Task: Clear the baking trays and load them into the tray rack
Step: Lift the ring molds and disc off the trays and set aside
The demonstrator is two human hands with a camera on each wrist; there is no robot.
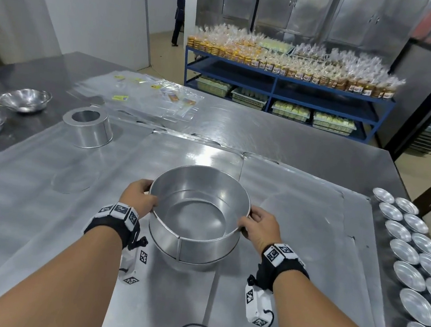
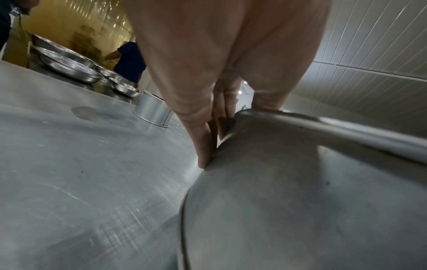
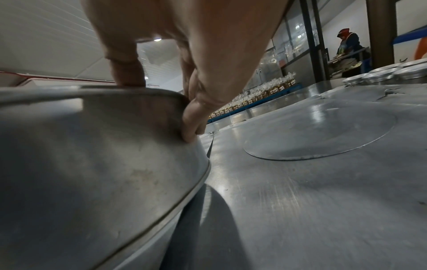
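A large round metal cake tin (image 1: 193,245) is in the middle of the head view, empty, held slightly above the flat metal baking sheets (image 1: 40,209) that cover the table. My left hand (image 1: 139,197) grips its left rim, thumb on the edge and fingers down the outer wall. My right hand (image 1: 258,228) grips the right rim the same way. The left wrist view shows my left hand (image 2: 231,127) pinching the tin (image 2: 300,201). In the right wrist view my right hand (image 3: 161,106) pinches the tin (image 3: 80,164), with a shadow beneath its raised base.
A small cylindrical tin (image 1: 88,127) stands at the back left. Flat round discs (image 1: 75,178) (image 3: 318,131) lie on the sheets either side. Several small moulds (image 1: 411,258) line the right edge. Metal bowls (image 1: 24,99) sit far left, plastic bags (image 1: 141,91) behind, and a blue shelf (image 1: 287,77) beyond.
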